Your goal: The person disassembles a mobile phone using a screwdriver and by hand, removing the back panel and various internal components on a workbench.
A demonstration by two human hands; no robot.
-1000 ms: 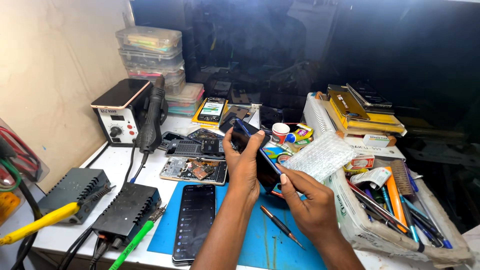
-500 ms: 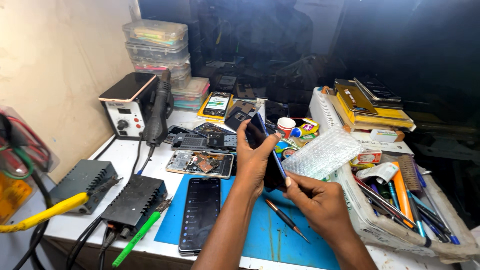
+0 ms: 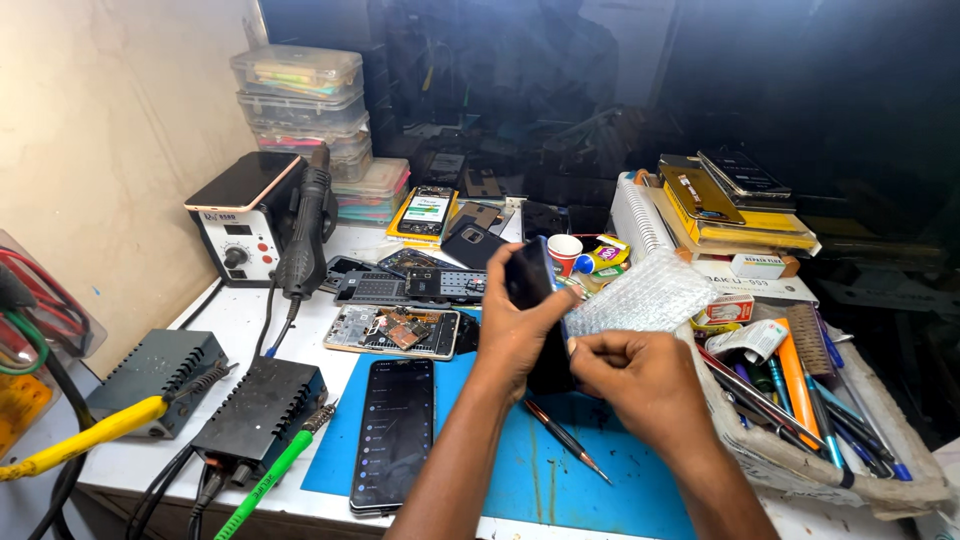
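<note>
My left hand (image 3: 515, 335) grips a dark phone (image 3: 532, 280) tilted upright on its edge above the blue work mat (image 3: 520, 470). My right hand (image 3: 640, 380) pinches at the phone's lower right edge, fingers closed against it. Under the hands, a thin metal tool with a reddish handle (image 3: 565, 438) lies on the mat. A black phone with a lit screen (image 3: 395, 432) lies flat on the mat to the left. Behind it rests an opened phone with bare circuit boards (image 3: 392, 332).
A hot-air station (image 3: 245, 230) and its black handle (image 3: 303, 235) stand at the back left. Two dark boxes (image 3: 255, 405) with yellow and green irons sit front left. Stacked plastic cases (image 3: 300, 100) stand behind. A cluttered tray of tools (image 3: 800, 400) fills the right; bubble wrap (image 3: 640, 295) lies beside it.
The view has shifted slightly. My left hand has turned the phone more upright, and my right hand has moved up its lower edge and closed tighter on it.
</note>
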